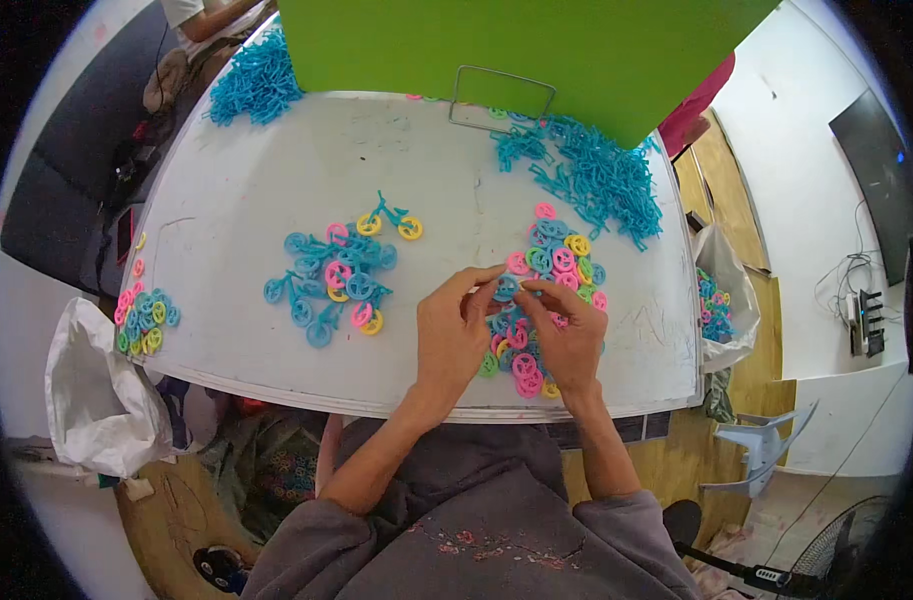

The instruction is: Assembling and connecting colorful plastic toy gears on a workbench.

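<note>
A small blue spoked toy wheel (506,289) is pinched between my two hands, over the near right part of the table. The fingertips of my left hand (450,325) grip its left side. My right hand (570,340) is closed at its right edge; whether another small part is in those fingers is hidden. Below and beyond the hands spreads a pile of pink, blue, yellow and green toy wheels (526,370). Left of my left hand lies a group of small toy bicycles (321,275), blue frames with coloured wheels. One bicycle (387,218) with yellow wheels lies at its far edge.
Blue toy bicycle frames (611,180) are heaped at the far right, more (256,85) at the far left. A green board (496,60) with a wire handle (501,98) stands across the back. Loose wheels (148,320) lie by the left edge. White sacks (116,390) flank the table (246,375).
</note>
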Available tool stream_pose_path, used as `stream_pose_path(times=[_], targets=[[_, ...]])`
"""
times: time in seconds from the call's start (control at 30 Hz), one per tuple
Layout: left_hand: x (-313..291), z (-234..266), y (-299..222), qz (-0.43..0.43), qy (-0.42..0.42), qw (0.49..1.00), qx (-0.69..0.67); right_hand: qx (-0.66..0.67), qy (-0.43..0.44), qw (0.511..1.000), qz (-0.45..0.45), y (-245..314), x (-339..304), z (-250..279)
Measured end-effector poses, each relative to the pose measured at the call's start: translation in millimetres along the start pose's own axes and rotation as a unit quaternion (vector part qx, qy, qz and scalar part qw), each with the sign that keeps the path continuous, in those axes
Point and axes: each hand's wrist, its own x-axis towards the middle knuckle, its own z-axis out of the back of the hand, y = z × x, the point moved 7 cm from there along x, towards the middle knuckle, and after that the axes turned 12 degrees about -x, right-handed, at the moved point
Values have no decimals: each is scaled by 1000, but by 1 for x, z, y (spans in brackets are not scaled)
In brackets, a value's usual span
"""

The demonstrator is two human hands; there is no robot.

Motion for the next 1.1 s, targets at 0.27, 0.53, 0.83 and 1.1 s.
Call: stream_pose_path(times=[0.27, 0.53, 0.83, 1.1], targets=[[2, 0, 4, 8, -12, 994, -104, -33, -11, 999, 22, 7, 4, 2], [-3, 0, -1, -52, -38, 998, -13, 50, -18, 997, -64, -11, -3, -11], [-1, -2, 12, -38, -57, 987, -144, 79, -15, 992, -94, -9, -5, -16], [6, 10, 12, -13, -20, 999, -39, 26, -68, 997, -25, -5, -3, -9]])
